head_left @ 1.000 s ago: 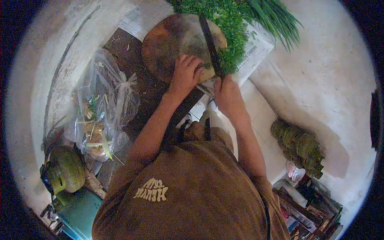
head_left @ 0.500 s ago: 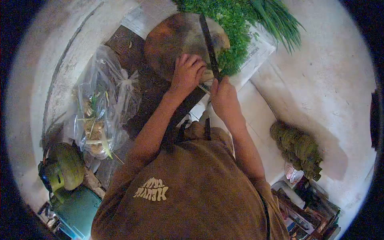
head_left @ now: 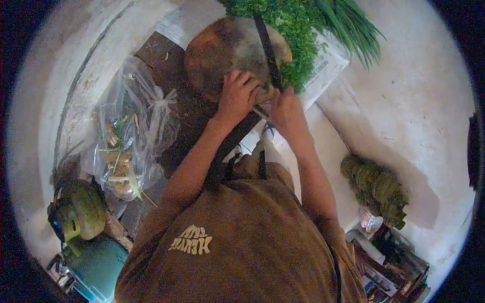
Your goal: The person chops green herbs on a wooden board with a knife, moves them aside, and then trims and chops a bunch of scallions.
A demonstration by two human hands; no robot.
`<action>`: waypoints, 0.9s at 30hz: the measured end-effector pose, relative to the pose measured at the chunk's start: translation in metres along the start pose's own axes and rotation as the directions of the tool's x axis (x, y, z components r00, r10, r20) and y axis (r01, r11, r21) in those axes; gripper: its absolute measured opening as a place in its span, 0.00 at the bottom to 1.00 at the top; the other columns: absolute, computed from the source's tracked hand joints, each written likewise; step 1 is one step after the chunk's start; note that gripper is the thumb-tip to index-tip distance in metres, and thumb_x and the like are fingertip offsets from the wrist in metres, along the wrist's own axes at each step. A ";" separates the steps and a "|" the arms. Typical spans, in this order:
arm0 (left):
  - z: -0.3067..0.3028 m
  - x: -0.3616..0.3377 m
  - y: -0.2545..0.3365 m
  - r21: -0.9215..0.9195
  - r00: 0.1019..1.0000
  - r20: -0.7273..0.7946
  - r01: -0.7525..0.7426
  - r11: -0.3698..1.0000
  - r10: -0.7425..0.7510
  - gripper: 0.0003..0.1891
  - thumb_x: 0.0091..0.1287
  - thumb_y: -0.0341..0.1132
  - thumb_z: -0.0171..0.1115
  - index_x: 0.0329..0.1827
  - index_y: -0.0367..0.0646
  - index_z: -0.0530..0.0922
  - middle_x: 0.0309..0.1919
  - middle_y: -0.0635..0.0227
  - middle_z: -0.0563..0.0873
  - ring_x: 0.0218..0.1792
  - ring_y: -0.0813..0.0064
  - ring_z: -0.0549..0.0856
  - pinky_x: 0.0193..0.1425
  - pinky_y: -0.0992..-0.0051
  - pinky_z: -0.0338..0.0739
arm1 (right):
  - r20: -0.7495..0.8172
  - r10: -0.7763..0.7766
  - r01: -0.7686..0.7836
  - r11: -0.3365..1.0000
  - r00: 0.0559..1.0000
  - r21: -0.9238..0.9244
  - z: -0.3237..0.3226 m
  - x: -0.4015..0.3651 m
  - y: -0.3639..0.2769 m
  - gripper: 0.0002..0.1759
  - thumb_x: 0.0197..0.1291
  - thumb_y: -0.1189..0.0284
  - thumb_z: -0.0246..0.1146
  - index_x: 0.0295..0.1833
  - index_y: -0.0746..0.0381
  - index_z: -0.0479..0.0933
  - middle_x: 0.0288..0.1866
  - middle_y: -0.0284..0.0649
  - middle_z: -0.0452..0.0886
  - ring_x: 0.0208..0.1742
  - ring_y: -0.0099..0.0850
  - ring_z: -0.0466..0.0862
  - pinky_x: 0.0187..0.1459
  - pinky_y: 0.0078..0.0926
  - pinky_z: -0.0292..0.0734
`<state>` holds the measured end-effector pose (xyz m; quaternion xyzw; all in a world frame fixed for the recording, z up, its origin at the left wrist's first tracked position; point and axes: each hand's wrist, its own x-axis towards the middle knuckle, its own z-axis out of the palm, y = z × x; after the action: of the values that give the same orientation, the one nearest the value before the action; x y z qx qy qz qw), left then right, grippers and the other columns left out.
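Note:
A round wooden chopping board (head_left: 214, 55) with dark stains lies in front of me. My right hand (head_left: 288, 111) is closed round the handle of a long dark-bladed knife (head_left: 266, 45), whose blade points away across the board's right part. At the near edge, my left hand (head_left: 237, 98) rests with its fingers bent and pressed together. What lies under these fingers is mostly hidden; a small pale piece shows between the two hands. Finely chopped greens (head_left: 300, 43) are heaped along the board's right side. Beyond them lies a bunch of long green onions (head_left: 351, 33).
A white printed sheet (head_left: 331, 60) lies under the greens. To the left is a clear plastic bag (head_left: 151, 96) with stalks and brownish lumps. A ribbed green squash (head_left: 88, 212) stands near a teal lid (head_left: 98, 262). On the right floor sits a bumpy dark-green object (head_left: 374, 189).
My right hand and the knife handle have shifted slightly, and the blade tilts a little differently over the board. The left hand stays at almost the same spot.

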<state>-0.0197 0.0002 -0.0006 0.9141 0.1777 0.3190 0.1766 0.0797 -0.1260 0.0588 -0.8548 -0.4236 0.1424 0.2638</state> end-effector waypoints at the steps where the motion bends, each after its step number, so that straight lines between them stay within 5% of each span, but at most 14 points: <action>1: 0.002 -0.001 0.000 -0.010 1.000 -0.003 0.013 1.000 -0.013 0.07 0.62 0.35 0.63 0.41 0.44 0.83 0.45 0.64 0.80 0.52 0.57 0.75 0.55 0.57 0.68 | -0.029 -0.032 0.033 0.999 0.999 0.011 0.002 -0.005 0.004 0.16 0.72 0.68 0.51 0.42 0.74 0.67 0.28 0.66 0.76 0.32 0.64 0.79 0.32 0.56 0.73; 8: -0.001 -0.002 0.004 -0.024 0.997 0.031 0.075 0.997 -0.074 0.07 0.63 0.36 0.64 0.41 0.44 0.82 0.45 0.64 0.80 0.52 0.57 0.75 0.56 0.57 0.68 | -0.148 -0.133 0.140 0.989 0.980 0.036 0.011 -0.031 -0.003 0.14 0.72 0.69 0.50 0.42 0.73 0.67 0.27 0.65 0.74 0.30 0.65 0.74 0.33 0.57 0.70; 11: 0.001 -0.003 0.002 -0.037 0.997 0.039 0.071 0.997 -0.070 0.07 0.63 0.35 0.64 0.40 0.43 0.82 0.46 0.64 0.80 0.51 0.57 0.75 0.56 0.57 0.68 | -0.001 0.057 -0.056 0.994 0.998 0.089 0.018 -0.019 -0.007 0.18 0.70 0.68 0.52 0.45 0.77 0.67 0.29 0.65 0.78 0.33 0.59 0.81 0.36 0.54 0.77; 14: -0.001 -0.001 0.005 -0.031 0.997 0.033 0.070 0.997 -0.069 0.07 0.62 0.34 0.64 0.40 0.43 0.83 0.46 0.64 0.80 0.52 0.57 0.75 0.57 0.58 0.68 | -0.085 -0.247 0.234 0.962 0.965 -0.140 0.032 0.004 0.012 0.16 0.69 0.69 0.52 0.44 0.76 0.68 0.30 0.64 0.78 0.32 0.60 0.80 0.36 0.54 0.77; 17: -0.003 -0.002 0.000 -0.072 0.999 0.012 0.041 0.997 -0.040 0.07 0.62 0.34 0.64 0.41 0.43 0.83 0.45 0.65 0.81 0.53 0.58 0.75 0.58 0.58 0.68 | 0.013 -0.242 0.242 0.966 0.970 -0.093 -0.002 0.008 -0.007 0.13 0.67 0.70 0.54 0.42 0.73 0.70 0.30 0.64 0.78 0.31 0.60 0.79 0.34 0.54 0.76; 20: -0.002 -0.002 -0.001 -0.095 1.000 0.009 0.017 0.995 -0.016 0.08 0.61 0.34 0.64 0.42 0.43 0.83 0.46 0.64 0.81 0.53 0.57 0.75 0.58 0.57 0.68 | -0.090 -0.106 0.109 0.994 0.990 0.027 -0.009 -0.010 0.001 0.16 0.71 0.68 0.52 0.41 0.75 0.69 0.30 0.67 0.79 0.36 0.67 0.79 0.38 0.59 0.73; 23: -0.004 0.001 0.002 -0.083 1.000 0.004 0.000 0.997 0.000 0.09 0.61 0.34 0.65 0.43 0.43 0.83 0.47 0.63 0.81 0.53 0.56 0.75 0.58 0.57 0.68 | 0.041 0.077 -0.082 0.986 0.996 0.146 -0.029 -0.028 -0.012 0.14 0.71 0.69 0.52 0.43 0.73 0.70 0.30 0.68 0.78 0.37 0.67 0.79 0.37 0.58 0.72; 27: 0.003 0.000 0.001 -0.096 0.997 0.013 0.074 0.993 -0.073 0.11 0.62 0.35 0.64 0.45 0.43 0.82 0.48 0.61 0.80 0.54 0.55 0.75 0.59 0.56 0.68 | 0.009 0.127 -0.127 0.981 0.992 0.147 -0.020 -0.037 -0.006 0.13 0.71 0.68 0.53 0.44 0.70 0.71 0.30 0.67 0.78 0.37 0.67 0.78 0.36 0.56 0.71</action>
<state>-0.0175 -0.0018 -0.0025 0.8989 0.1947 0.3161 0.2327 0.0627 -0.1595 0.0788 -0.8581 -0.3566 0.1898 0.3169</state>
